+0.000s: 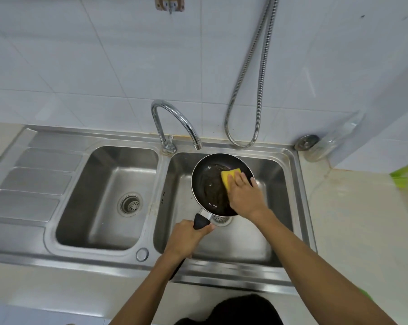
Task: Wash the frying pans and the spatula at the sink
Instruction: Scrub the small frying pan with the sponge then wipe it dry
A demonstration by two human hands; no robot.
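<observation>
A black frying pan (pixel 210 184) with a soapy, greasy inside is held over the right sink basin (pixel 275 174), under the tap's spout. My left hand (pixel 185 238) is shut on the pan's black handle (pixel 200 221) at the near side. My right hand (pixel 245 195) presses a yellow sponge (pixel 230 176) flat against the pan's inner right side. The fingers cover the sponge's near half. No spatula and no second pan are in view.
A chrome tap (pixel 172 120) arches between the two basins. The left basin (pixel 99 202) has a drain strainer. A ribbed draining board (pixel 34 181) lies at the far left. A metal shower hose (pixel 247 90) hangs on the tiled wall. A clear bottle (pixel 334 139) lies at the right corner.
</observation>
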